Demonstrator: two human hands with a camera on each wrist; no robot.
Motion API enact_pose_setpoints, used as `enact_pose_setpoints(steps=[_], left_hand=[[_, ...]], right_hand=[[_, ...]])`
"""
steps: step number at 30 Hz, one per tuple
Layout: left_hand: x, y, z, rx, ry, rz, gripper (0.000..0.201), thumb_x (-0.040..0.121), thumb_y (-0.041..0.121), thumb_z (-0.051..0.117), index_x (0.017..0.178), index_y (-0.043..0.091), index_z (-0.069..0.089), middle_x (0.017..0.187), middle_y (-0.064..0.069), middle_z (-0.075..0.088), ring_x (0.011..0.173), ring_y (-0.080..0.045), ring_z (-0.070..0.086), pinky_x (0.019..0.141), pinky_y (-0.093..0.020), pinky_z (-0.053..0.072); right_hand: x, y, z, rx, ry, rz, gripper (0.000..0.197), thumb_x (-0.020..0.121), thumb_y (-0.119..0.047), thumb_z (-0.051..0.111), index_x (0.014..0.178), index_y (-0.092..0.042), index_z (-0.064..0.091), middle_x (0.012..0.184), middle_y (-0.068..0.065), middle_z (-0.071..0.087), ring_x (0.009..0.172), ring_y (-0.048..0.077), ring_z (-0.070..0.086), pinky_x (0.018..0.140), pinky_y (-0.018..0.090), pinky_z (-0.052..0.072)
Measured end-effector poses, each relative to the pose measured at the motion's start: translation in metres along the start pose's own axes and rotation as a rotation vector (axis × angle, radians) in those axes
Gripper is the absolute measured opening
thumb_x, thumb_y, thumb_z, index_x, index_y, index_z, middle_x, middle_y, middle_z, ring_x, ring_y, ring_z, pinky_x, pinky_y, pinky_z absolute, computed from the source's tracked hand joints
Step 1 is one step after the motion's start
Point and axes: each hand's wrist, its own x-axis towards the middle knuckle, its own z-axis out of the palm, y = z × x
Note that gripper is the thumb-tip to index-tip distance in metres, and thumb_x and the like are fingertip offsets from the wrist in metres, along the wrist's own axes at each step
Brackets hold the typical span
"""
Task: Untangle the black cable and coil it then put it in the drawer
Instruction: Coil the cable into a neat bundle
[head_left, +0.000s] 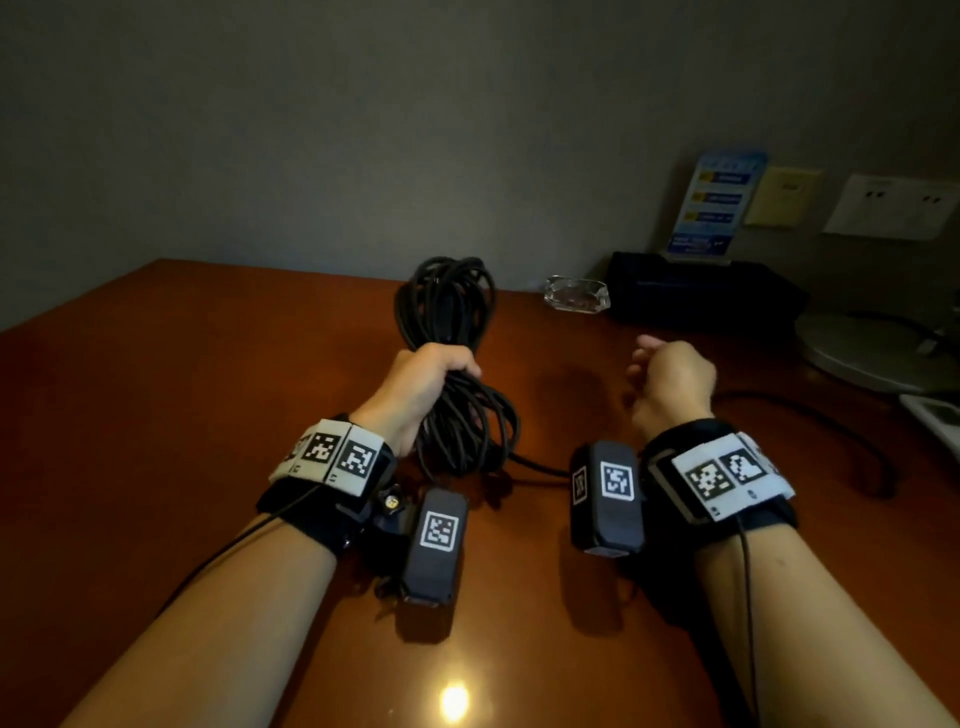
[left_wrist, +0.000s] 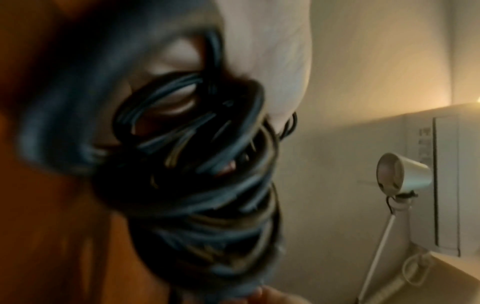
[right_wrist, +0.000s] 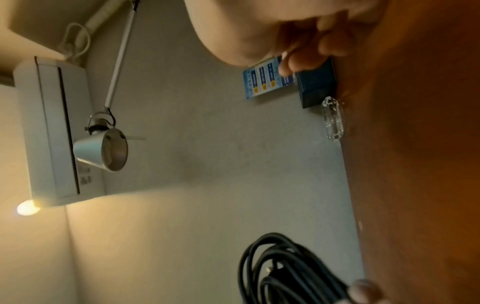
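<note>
In the head view, our left hand (head_left: 426, 384) grips the black cable (head_left: 447, 312) at the middle of its bundle, above the surface (head_left: 208, 364). Our right hand (head_left: 670, 382) is loosely curled and holds nothing. A loose end trails to the right, so we judge that coiling is almost done.

The left wrist view shows only blurred loops.

In the right wrist view, the fingers (right_wrist: 335, 44) are empty. No drawer is seen; next we must gather the tail.

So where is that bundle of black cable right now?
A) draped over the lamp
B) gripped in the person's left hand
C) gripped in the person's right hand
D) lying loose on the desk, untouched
B: the left hand has its fingers wrapped round the middle of the black cable bundle, while the right hand holds nothing.
</note>
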Motion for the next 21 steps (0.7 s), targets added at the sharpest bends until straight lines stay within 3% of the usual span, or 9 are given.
enact_pose_setpoints(steps=[5,8,10,12,14,17,19,21], left_hand=[[0.007,0.006,-0.016,-0.118,0.277,0.116,0.007,0.081,0.005,0.061,0.075,0.003,0.058,0.046,-0.002,0.058,0.043,-0.021,0.058,0.051,-0.029,0.048],[0.009,0.007,-0.018,-0.275,0.371,0.182,0.010,0.085,0.007,0.063,0.091,0.004,0.056,0.064,-0.003,0.058,0.045,-0.016,0.060,0.044,-0.024,0.048],[0.007,0.008,-0.017,-0.321,0.388,0.229,0.010,0.086,0.007,0.063,0.093,0.005,0.056,0.069,-0.004,0.057,0.047,-0.016,0.061,0.045,-0.024,0.049],[0.004,0.010,-0.016,-0.367,0.373,0.251,0.006,0.088,0.005,0.061,0.090,0.004,0.056,0.068,-0.004,0.057,0.045,-0.015,0.061,0.044,-0.024,0.049],[0.003,0.009,-0.016,-0.412,0.337,0.223,0.009,0.090,0.005,0.060,0.081,0.004,0.058,0.065,-0.004,0.060,0.047,-0.016,0.062,0.046,-0.026,0.051],[0.001,0.008,-0.011,-0.527,0.227,0.140,0.013,0.090,0.006,0.059,0.078,0.003,0.061,0.067,-0.004,0.066,0.059,-0.022,0.067,0.055,-0.034,0.059],[0.000,0.006,-0.006,-0.593,0.127,0.081,0.011,0.091,0.006,0.057,0.087,-0.002,0.064,0.083,-0.009,0.071,0.072,-0.024,0.071,0.056,-0.034,0.058],[-0.001,0.005,-0.001,-0.628,0.025,0.029,0.028,0.092,0.009,0.054,0.111,-0.010,0.062,0.107,-0.017,0.071,0.097,-0.029,0.069,0.060,-0.035,0.058]], right_hand=[[-0.028,0.010,0.002,-0.267,-0.589,0.026,0.020,0.096,-0.014,0.049,0.109,-0.007,0.063,0.074,0.000,0.060,0.069,0.013,0.059,0.055,0.019,0.046],[-0.037,0.017,-0.001,-0.494,-0.828,-0.073,0.028,0.093,-0.028,0.059,0.116,-0.013,0.065,0.103,0.002,0.070,0.099,0.017,0.065,0.085,0.029,0.050],[-0.040,0.019,-0.007,-0.599,-0.941,-0.070,0.035,0.088,-0.037,0.061,0.119,-0.020,0.064,0.113,-0.001,0.071,0.107,0.015,0.066,0.096,0.031,0.048],[-0.044,0.020,-0.010,-0.616,-0.956,-0.100,0.030,0.090,-0.034,0.062,0.118,-0.022,0.064,0.112,-0.001,0.070,0.102,0.015,0.067,0.092,0.029,0.049],[-0.043,0.019,-0.012,-0.625,-0.854,-0.278,0.025,0.090,-0.029,0.065,0.115,-0.028,0.066,0.108,-0.005,0.067,0.098,0.010,0.063,0.089,0.029,0.048],[-0.042,0.015,-0.012,-0.652,-0.796,-0.476,0.035,0.090,-0.025,0.066,0.123,-0.032,0.061,0.115,-0.010,0.057,0.111,0.007,0.054,0.098,0.025,0.041],[-0.043,0.017,-0.010,-0.796,-0.827,-0.534,0.042,0.093,-0.021,0.062,0.133,-0.033,0.054,0.132,-0.014,0.049,0.125,0.003,0.043,0.107,0.023,0.031],[-0.043,0.021,-0.008,-0.876,-0.867,-0.506,0.042,0.097,-0.020,0.057,0.136,-0.032,0.051,0.142,-0.012,0.046,0.131,0.002,0.039,0.111,0.022,0.029]])
